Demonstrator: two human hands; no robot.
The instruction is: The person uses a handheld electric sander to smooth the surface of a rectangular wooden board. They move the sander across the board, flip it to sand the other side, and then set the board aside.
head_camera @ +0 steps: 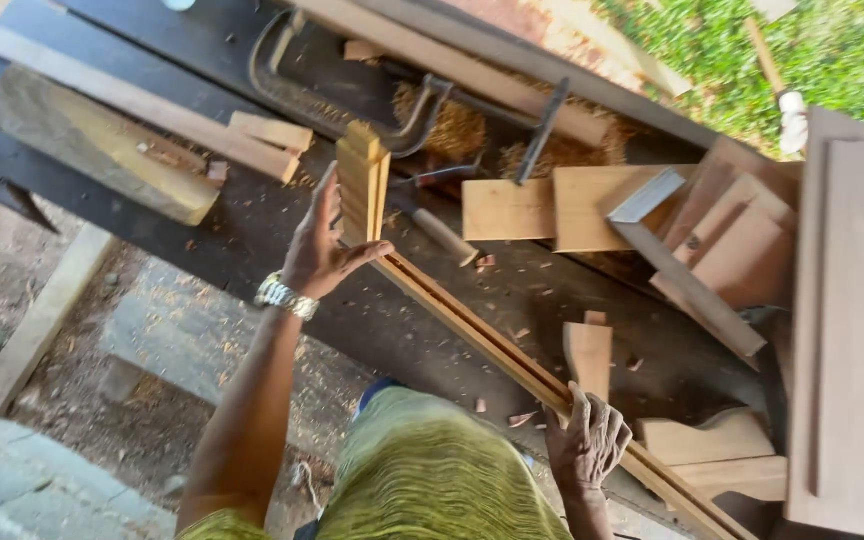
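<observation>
A long moulded wooden strip (482, 335) with grooves along it lies slanted across the dark workbench (252, 225). My left hand (320, 245) grips it near its upper end, where the stepped end profile (362, 180) faces the camera. A metal watch sits on that wrist. My right hand (586, 440) clasps the same strip lower down, toward the bottom right, fingers curled over its top edge.
A large metal clamp (352, 105) lies at the bench's back, near a chisel with a wooden handle (442, 235). Wood offcuts (542, 205), a metal square (682, 260), boards (852, 330) at right and a thick beam (92, 145) at left surround the strip. Shavings litter the bench.
</observation>
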